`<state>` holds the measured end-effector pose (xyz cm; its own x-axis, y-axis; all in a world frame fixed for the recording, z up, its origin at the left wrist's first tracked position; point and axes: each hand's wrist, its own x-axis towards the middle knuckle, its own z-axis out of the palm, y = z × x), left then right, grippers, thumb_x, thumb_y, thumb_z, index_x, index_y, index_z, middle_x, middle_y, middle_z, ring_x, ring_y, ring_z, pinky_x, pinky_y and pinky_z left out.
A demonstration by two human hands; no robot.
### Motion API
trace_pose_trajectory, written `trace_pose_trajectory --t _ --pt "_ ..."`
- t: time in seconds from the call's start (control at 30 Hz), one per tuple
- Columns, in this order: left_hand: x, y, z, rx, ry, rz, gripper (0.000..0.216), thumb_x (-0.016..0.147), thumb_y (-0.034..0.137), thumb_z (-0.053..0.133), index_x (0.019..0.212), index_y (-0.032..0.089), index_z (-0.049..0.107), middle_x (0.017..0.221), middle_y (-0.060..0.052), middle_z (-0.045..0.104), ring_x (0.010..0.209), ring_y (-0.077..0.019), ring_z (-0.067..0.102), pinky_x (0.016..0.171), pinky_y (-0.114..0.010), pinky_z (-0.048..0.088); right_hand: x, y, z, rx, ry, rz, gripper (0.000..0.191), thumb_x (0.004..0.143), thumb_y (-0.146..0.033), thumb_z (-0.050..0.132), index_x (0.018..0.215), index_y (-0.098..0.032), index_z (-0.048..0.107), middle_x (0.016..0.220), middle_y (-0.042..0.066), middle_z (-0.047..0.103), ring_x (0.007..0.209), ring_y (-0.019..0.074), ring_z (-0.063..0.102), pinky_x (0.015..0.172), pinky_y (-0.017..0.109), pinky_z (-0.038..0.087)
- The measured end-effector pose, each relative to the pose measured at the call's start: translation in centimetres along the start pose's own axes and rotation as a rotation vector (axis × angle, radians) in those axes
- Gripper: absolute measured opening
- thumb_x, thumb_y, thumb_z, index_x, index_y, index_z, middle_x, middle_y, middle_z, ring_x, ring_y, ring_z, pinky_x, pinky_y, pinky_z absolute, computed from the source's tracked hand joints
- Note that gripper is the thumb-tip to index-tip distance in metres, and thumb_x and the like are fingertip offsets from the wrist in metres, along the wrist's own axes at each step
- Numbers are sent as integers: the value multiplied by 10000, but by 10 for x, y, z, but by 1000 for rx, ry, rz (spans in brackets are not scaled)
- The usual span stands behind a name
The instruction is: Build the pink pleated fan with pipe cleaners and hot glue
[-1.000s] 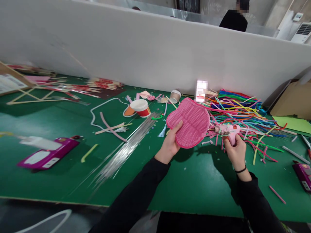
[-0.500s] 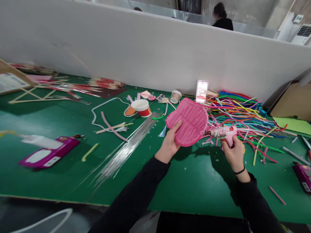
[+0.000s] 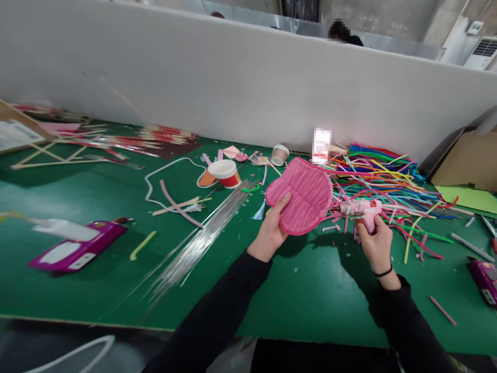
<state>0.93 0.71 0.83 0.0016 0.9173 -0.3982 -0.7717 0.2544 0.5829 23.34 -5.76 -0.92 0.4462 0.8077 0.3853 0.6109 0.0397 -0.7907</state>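
Note:
My left hand grips a pink, lobed panel covered in rows of pipe cleaner, its thumb lying across the front and the other fingers hidden behind. The panel is raised above the green table. In my right hand is a pink hot glue gun, held by its handle. Its metal nozzle points left, close to the panel's right edge; whether it touches the edge I cannot tell.
Loose colourful pipe cleaners are heaped behind the glue gun. A bundle of thin metal wires lies left of my hands, near a paper cup. Purple devices rest at both sides. A white partition borders the table's back.
The glue gun in my right hand has shifted slightly right, away from the panel's edge. My left hand and the panel stay put. A person behind the partition has dipped lower.

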Motion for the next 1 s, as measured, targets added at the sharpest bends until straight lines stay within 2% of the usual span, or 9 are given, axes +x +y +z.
trace_pose_trajectory --t 0.23,0.6,1.0 --pt "2 -2 -2 17 -5 -9 261 887 157 675 1143 110 697 940 -108 801 863 -235 780 909 -391 634 1 -4 -2 1 16 -1 323 715 -471 592 597 -253 385 476 -96 330 471 93 280 451 250 255" --pt "2 -3 -4 28 -35 -28 261 885 158 674 1140 105 692 1022 -128 793 1011 -266 760 963 -396 614 3 -5 -5 -32 75 11 386 709 -486 591 581 -272 296 459 -103 299 458 96 276 461 258 253" --pt "3 -5 -8 60 -62 -44 332 848 179 726 1173 130 684 1050 -123 791 1013 -267 759 972 -398 612 4 -5 -8 27 94 35 330 717 -472 612 584 -255 402 460 -78 372 464 106 307 458 249 272"
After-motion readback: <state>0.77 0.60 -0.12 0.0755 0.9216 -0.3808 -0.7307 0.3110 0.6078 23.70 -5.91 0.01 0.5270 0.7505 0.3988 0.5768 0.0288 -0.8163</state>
